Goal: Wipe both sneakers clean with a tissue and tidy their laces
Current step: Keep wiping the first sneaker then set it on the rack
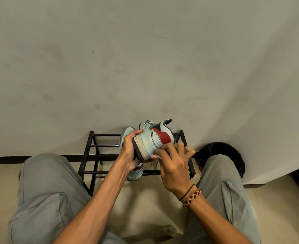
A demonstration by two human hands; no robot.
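Right hand (173, 161), fingers curled, presses at the side of the raised sneaker (154, 141), just right of centre; any tissue is hidden. Left hand (130, 152), at nine o'clock, clamps its sole to steady it. Second sneaker (127, 138) rests on the rack (92, 150) beyond.

Premises: domestic interior, likely an entryway corner. Evidence: a low black metal shoe rack (99, 155) set against a scuffed, plain painted wall (145, 59) at 12 o'clock; dark skirting (4, 158); pale tiled floor (145, 199); a black round bin (224, 152) at 2 o'clock.
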